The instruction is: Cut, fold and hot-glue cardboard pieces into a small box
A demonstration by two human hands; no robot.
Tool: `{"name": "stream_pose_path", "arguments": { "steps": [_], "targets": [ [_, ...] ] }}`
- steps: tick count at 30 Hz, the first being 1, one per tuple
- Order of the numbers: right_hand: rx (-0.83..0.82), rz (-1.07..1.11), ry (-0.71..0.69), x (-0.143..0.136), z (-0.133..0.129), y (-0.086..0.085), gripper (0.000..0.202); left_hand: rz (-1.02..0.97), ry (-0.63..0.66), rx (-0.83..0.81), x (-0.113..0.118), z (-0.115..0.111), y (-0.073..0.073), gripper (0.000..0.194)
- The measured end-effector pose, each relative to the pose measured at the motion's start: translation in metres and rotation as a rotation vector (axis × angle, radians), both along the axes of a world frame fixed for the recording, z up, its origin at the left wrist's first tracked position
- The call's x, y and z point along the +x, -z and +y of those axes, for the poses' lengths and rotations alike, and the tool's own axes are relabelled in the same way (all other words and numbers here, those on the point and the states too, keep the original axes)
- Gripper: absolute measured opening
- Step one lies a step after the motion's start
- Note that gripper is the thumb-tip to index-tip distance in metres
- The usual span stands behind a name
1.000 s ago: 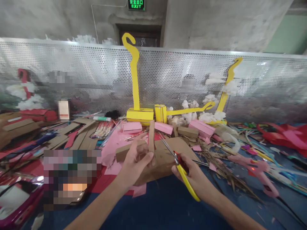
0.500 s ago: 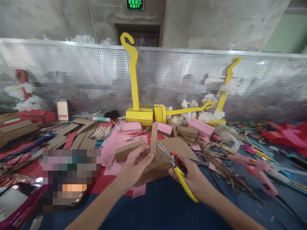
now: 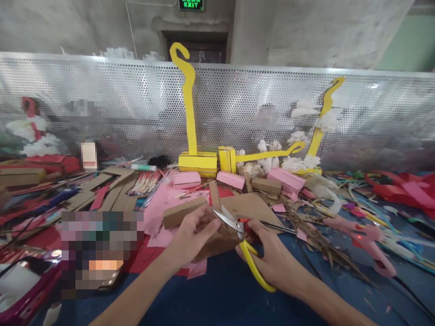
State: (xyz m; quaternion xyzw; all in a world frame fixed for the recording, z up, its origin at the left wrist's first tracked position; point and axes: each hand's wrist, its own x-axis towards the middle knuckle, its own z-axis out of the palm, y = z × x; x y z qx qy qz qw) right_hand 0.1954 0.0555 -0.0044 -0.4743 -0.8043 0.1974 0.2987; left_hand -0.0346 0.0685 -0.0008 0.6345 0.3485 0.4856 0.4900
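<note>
My left hand (image 3: 199, 233) pinches the lower end of a narrow brown cardboard strip (image 3: 215, 194), which stands up and leans slightly left. In my right hand (image 3: 268, 249) are yellow-handled scissors (image 3: 260, 274). Their blades are parted and lie at the strip's lower part, close to my left fingertips. A red piece (image 3: 242, 220) shows by the scissors' pivot; I cannot tell what it belongs to. Beneath my hands lies a larger piece of brown cardboard (image 3: 253, 206), and a brown cardboard box shape (image 3: 180, 213) rests beside my left hand.
Pink paper blocks (image 3: 186, 179) and yellow hooked models (image 3: 197, 164) line the back, before a perforated metal screen (image 3: 224, 99). At right lie a pink glue gun (image 3: 369, 240) and dry twigs (image 3: 316, 235). Cardboard strips (image 3: 117, 192) and a purple toy car (image 3: 27, 290) are on the left.
The scissor blades have swung lower and flatter across the strip, nearer my left fingers. The cardboard strip now leans left and its top stands lower.
</note>
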Motion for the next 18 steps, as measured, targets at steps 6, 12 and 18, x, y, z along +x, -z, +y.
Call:
{"name": "stream_pose_path", "arguments": {
  "steps": [6, 12, 18],
  "targets": [
    [-0.047, -0.007, -0.049, -0.001, -0.0029, 0.0038, 0.014, 0.095, -0.008, 0.065, -0.0007, 0.0001, 0.0016, 0.027],
    [-0.074, 0.007, -0.069, 0.0, -0.0028, 0.0035, 0.018, 0.119, 0.013, 0.077, -0.0004, -0.0013, -0.0003, 0.025],
    [-0.104, 0.028, -0.096, -0.0011, -0.004, 0.0006, 0.012, 0.031, -0.149, 0.06, 0.0001, -0.0002, -0.0041, 0.019]
  ]
}}
